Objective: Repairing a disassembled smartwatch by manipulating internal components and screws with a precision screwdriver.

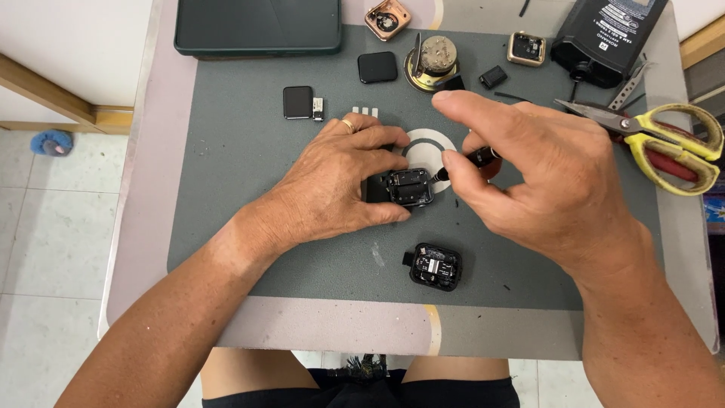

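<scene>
My left hand (336,181) rests on the grey mat (242,151) and pinches a small black open watch case (410,187) between thumb and fingers. A ring sits on one finger. My right hand (540,177) holds a thin black tool (472,159) like a pen, its tip touching the right edge of the case. The index finger of that hand sticks out above the tool. A second opened black watch case (436,266) lies on the mat just below, apart from both hands.
Yellow-handled scissors (664,143) lie at the right. At the back are a dark tray (257,26), a round metal part (434,60), two gold watch cases (387,19) (526,47), black screens (297,101) (377,66) and a black bottle (604,34).
</scene>
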